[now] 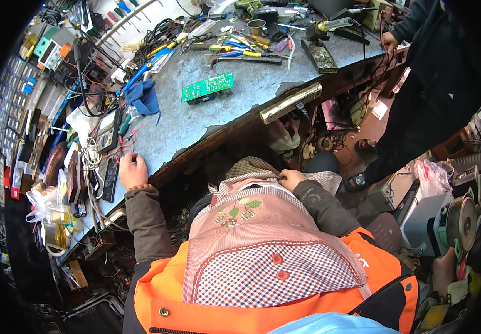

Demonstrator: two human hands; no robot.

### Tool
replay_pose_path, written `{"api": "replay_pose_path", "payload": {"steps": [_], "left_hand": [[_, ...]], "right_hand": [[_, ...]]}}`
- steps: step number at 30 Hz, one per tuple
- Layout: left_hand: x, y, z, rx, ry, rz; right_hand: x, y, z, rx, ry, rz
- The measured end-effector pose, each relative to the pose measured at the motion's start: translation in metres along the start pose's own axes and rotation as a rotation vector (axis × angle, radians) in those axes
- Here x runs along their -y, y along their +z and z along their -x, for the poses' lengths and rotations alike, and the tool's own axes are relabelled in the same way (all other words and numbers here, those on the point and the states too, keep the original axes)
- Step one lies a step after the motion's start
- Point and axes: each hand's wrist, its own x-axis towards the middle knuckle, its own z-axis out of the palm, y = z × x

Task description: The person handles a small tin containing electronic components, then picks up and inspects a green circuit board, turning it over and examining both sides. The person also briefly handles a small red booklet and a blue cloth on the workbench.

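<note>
My left hand [133, 171] rests with curled fingers at the near left edge of the workbench, beside thin red wires [127, 143] and a black multimeter [107, 132]. Nothing shows in its grasp. On my lap lies my right hand [291, 179], its fingers bent in against the checked cloth of my pink apron [262, 222]; no object shows in it. Out of reach of both hands, a green circuit board [208, 87] lies on the blue bench top [190, 122], with dark parts under it. A crumpled dark blue cloth [143, 97] sits left of the board.
Pliers and screwdrivers [246, 54] lie at the back of the bench near a metal cup [257, 26] and a metal tray [319, 57]. Component drawers [12, 100] and cables crowd the left. A person in dark clothes [418, 94] stands at right, one hand on the bench edge.
</note>
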Motion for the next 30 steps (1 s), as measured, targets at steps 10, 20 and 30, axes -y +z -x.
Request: {"api": "replay_pose_path", "payload": {"steps": [10, 20, 30], "left_hand": [[-0.001, -0.001, -0.001, 0.006, 0.005, -0.006], [-0.001, 0.0, -0.002, -0.003, 0.02, 0.006], [-0.003, -0.002, -0.001, 0.009, -0.003, 0.007]], "right_hand": [[-0.007, 0.005, -0.005, -0.021, -0.02, 0.046], [0.0, 0.0, -0.001, 0.015, 0.019, 0.008], [0.0, 0.0, -0.001, 0.003, 0.006, 0.025]]}}
